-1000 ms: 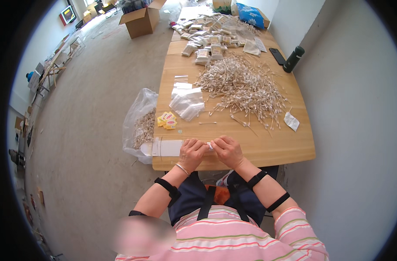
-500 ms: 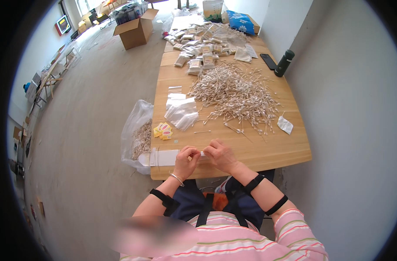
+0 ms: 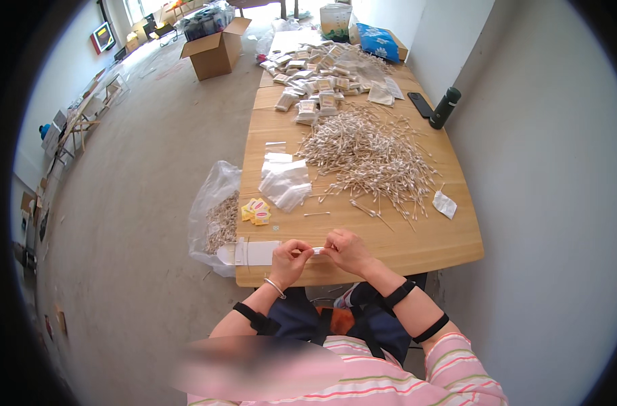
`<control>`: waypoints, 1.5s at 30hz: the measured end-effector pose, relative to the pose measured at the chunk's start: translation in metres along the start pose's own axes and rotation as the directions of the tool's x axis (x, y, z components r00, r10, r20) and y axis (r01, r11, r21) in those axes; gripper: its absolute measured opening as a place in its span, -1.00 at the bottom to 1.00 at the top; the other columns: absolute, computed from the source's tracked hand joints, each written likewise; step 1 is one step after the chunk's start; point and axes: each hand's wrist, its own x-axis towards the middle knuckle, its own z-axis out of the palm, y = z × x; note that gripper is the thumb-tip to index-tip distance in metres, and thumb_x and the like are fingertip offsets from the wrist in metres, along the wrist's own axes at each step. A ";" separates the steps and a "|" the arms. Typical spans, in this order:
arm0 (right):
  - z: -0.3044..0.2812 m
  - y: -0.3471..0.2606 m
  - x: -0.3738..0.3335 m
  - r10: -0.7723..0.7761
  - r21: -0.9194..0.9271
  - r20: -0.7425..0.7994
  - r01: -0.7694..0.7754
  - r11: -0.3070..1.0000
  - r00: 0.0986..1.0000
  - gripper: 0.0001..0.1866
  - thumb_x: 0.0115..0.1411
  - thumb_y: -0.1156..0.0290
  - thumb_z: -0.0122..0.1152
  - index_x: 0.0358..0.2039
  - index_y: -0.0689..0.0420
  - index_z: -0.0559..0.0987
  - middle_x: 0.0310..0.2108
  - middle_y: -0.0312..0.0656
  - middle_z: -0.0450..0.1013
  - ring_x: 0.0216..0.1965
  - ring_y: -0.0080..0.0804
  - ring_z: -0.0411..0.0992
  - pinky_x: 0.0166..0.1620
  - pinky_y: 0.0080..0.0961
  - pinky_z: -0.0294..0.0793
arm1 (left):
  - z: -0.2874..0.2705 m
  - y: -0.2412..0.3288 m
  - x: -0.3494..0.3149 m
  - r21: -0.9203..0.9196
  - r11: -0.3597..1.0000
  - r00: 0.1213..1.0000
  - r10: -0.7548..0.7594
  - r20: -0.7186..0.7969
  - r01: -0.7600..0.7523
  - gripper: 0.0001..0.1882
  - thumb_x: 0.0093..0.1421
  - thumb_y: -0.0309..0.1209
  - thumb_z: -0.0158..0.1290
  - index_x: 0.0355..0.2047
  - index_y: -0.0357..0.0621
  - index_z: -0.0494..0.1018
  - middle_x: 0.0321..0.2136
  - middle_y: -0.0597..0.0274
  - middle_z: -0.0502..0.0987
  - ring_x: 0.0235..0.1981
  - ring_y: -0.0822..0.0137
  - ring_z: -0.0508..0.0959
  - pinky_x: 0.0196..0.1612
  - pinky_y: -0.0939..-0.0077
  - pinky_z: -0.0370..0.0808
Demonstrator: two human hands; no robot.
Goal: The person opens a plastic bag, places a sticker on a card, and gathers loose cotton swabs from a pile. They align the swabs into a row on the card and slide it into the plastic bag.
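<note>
Near the table's front edge, my left hand and my right hand face each other with fingertips pinched. Between them stretches a short whitish strip, seemingly the edge of a small plastic bag; the fingers hide most of it. Left of my left hand lies a flat white board. Beyond the hands are a lone cotton swab, a few yellow printed cards and a stack of flat clear bags. A large heap of loose cotton swabs covers the table's middle.
Packed swab bags pile up at the far end. A dark bottle and a phone stand and lie by the right edge. A plastic sack of swabs bulges beside the left edge. Crumpled white paper lies right.
My fingertips are slightly farther apart, and more of the whitish strip shows between them. The whole view has shifted a little, with the table lower in the picture.
</note>
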 end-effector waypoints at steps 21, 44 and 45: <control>-0.079 0.006 0.136 0.432 0.721 -0.187 -0.175 0.671 0.882 -0.76 0.18 0.39 0.16 -0.19 0.26 0.51 -0.54 -0.31 0.42 -0.51 -0.65 0.39 -0.44 -0.71 0.43 | -0.026 -0.057 0.006 -0.331 0.913 0.964 -0.263 -0.035 0.237 -0.88 0.26 -0.45 0.00 -0.35 -0.26 0.42 -0.50 0.31 0.52 -0.50 0.58 0.47 -0.44 0.68 0.47; 0.039 0.044 0.139 0.299 0.171 -0.206 -0.266 0.949 0.932 -0.92 0.01 0.44 0.24 -0.46 0.14 0.58 -0.52 -0.11 0.51 -0.39 -0.19 0.45 -0.17 -0.32 0.43 | -0.026 -0.058 0.009 -0.032 0.986 0.986 -0.163 -0.045 0.162 -0.84 0.12 -0.46 0.17 -0.31 -0.25 0.48 -0.48 0.29 0.57 -0.50 0.56 0.52 -0.43 0.69 0.48; 0.032 0.033 0.131 0.275 0.209 -0.067 -0.256 0.944 0.959 -0.93 0.02 0.46 0.22 -0.46 0.17 0.58 -0.50 -0.11 0.52 -0.41 -0.22 0.47 -0.23 -0.36 0.45 | -0.027 -0.056 0.010 -0.034 0.987 0.987 -0.157 -0.041 0.155 -0.84 0.12 -0.46 0.17 -0.31 -0.25 0.48 -0.48 0.29 0.57 -0.50 0.56 0.52 -0.43 0.69 0.48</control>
